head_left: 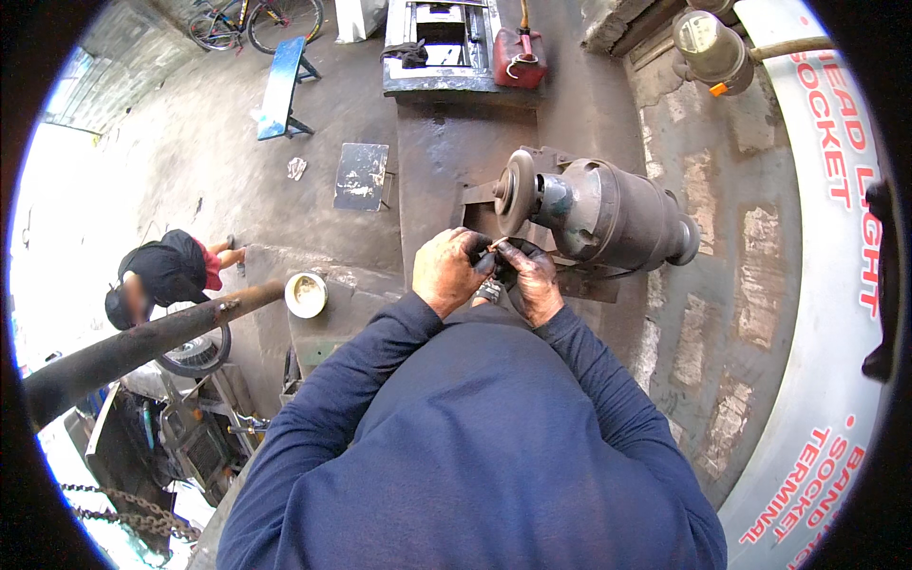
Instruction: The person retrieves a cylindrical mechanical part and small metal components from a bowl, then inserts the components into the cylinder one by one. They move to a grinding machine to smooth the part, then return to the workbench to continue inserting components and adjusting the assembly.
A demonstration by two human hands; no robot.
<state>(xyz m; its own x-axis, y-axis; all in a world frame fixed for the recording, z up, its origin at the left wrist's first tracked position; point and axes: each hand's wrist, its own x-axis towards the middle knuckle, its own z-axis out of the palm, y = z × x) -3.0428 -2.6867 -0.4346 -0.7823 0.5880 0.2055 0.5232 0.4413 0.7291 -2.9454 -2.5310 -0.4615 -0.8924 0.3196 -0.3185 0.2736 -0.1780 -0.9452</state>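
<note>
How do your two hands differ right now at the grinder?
The left hand is closed into a loose fist with its back turned up, and looks brownish and dusty; the right hand is flatter, its fingers spread toward the left, and is far blacker with grime. The left hand sits a little higher in the picture than the right. Both meet on a small part just below the grinding wheel, and both come from dark blue sleeves.

Your sleeves (608,380) are dark blue; the grinder (608,214) before you is dull grey, its wheel (518,193) tan, beyond it a red can (519,59).
</note>
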